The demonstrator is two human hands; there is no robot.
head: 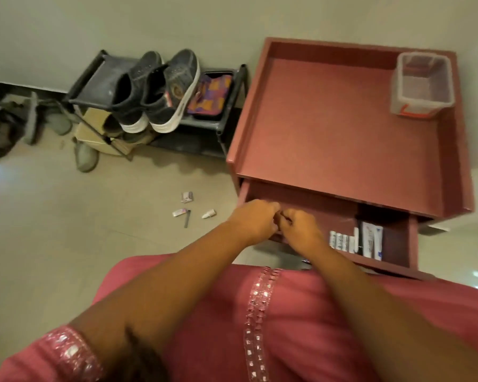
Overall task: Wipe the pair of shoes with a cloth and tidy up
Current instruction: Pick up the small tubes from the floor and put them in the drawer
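A: Item one?
B: Pair of dark canvas shoes with white soles [155, 92], atop black metal rack [94, 86], toes to wall; patterned cloth [209, 96] beside, probably stowed.
A: Hands?
B: Left hand [253, 220], right hand [301, 230], fingers curled together over open maroon drawer [384, 260]; contents of grasp: cannot tell.

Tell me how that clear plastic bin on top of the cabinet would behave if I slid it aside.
The clear plastic bin looks empty and thin-walled, so probably light and easy to slide. It stands fairly tall, so a push near the rim might tip it. It sits in the far right corner of the pink cabinet, whose raised edges would likely stop it.
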